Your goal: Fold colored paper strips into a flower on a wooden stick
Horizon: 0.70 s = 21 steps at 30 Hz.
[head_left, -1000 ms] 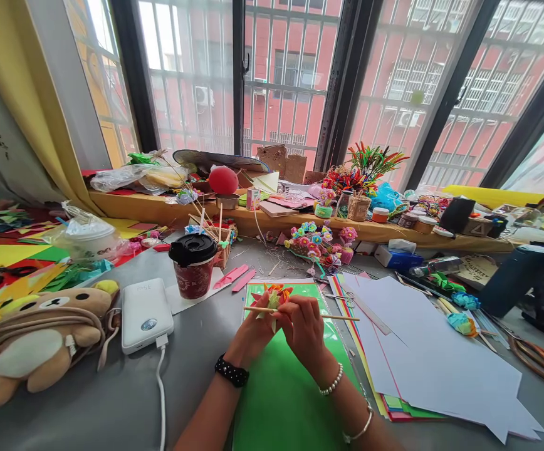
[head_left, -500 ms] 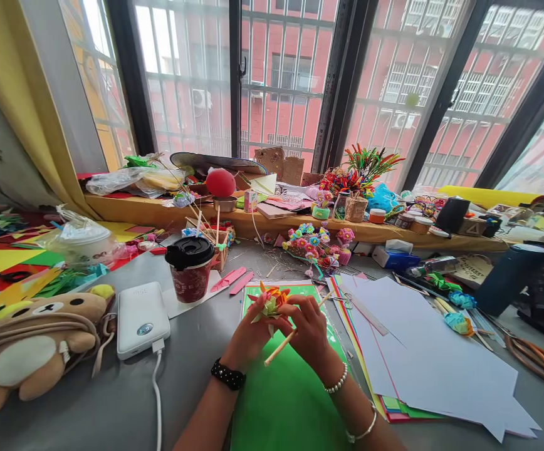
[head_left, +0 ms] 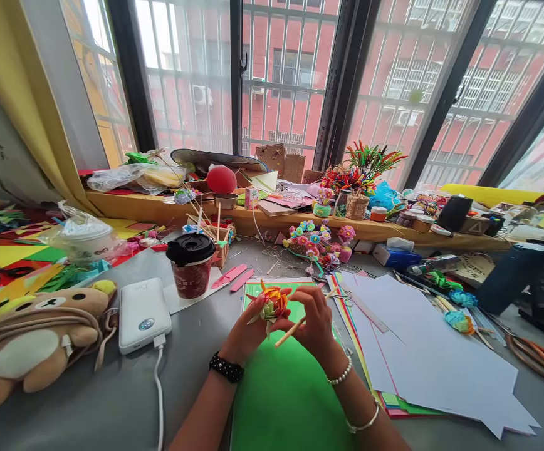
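Observation:
A folded paper flower (head_left: 273,303), with orange tips and pale green pieces, is gripped in the fingers of my left hand (head_left: 247,329). My right hand (head_left: 316,322) is close beside it, fingers curled round a thin wooden stick (head_left: 285,336) that slants across the palm. Its thumb is near the flower's lower right side; whether it touches cannot be made out. Both hands are above a green sheet (head_left: 286,394) in a clear sleeve.
White paper (head_left: 427,338) over coloured sheets lies at right, with a ruler (head_left: 370,313) on top. At left are a lidded cup (head_left: 191,266), a white power bank (head_left: 144,313) with its cable, and a plush bear (head_left: 41,338). Pink paper strips (head_left: 241,280) lie beyond the hands.
My right hand has shifted slightly right, away from the flower, taking the stick with it. The flower has turned a little in my left hand.

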Motion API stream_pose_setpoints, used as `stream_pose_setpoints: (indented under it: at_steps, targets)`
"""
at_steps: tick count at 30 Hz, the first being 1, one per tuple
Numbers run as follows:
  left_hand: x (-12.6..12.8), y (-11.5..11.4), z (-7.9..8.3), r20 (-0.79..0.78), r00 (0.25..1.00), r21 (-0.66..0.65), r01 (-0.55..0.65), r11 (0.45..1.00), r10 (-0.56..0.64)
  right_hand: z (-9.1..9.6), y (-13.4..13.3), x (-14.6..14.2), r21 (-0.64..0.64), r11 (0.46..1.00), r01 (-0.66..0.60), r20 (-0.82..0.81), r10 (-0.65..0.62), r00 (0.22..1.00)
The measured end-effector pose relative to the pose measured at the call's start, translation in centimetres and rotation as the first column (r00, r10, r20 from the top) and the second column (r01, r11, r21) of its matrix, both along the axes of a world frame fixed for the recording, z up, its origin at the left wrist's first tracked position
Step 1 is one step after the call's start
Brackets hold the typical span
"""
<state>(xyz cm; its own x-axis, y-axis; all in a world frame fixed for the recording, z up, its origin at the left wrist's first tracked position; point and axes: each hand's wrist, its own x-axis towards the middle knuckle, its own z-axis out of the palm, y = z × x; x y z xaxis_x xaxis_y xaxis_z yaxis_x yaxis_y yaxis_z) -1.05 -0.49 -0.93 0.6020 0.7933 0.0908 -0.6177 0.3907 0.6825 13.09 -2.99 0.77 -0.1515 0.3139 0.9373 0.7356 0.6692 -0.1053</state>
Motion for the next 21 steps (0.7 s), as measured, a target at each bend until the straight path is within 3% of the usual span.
stream_pose_setpoints:
  at_steps: [4, 10, 14, 17, 21]
  targets:
    - [-0.2, 0.2, -0.2, 0.057, 0.998, 0.005, -0.004, 1.000, 0.004, 1.2, 0.4, 1.8, -0.210, 0.975, -0.078, -0.083, 0.062, 0.995]
    - [-0.2, 0.5, -0.2, 0.017, 0.997, 0.043, -0.079, 0.996, 0.078, 2.2, 0.4, 3.0, -0.435, 0.876, -0.208, -0.092, 0.187, 0.978]
    - [-0.3, 0.5, -0.2, -0.028, 0.997, 0.041, -0.069, 0.997, 0.070, 2.1, 0.3, 2.8, -0.450, 0.854, -0.262, -0.121, 0.233, 0.965]
    - [-0.1, 0.4, 0.3, 0.006, 0.998, 0.064, -0.069, 0.996, 0.069, 1.7, 0.6, 2.7, -0.400, 0.895, -0.197, -0.130, 0.158, 0.979]
    - [0.6, 0.0, 1.2, 0.017, 0.968, 0.208, -0.246, 0.947, 0.248, 0.9, 1.1, 2.6, -0.281, 0.957, -0.069, -0.172, 0.020, 0.985]
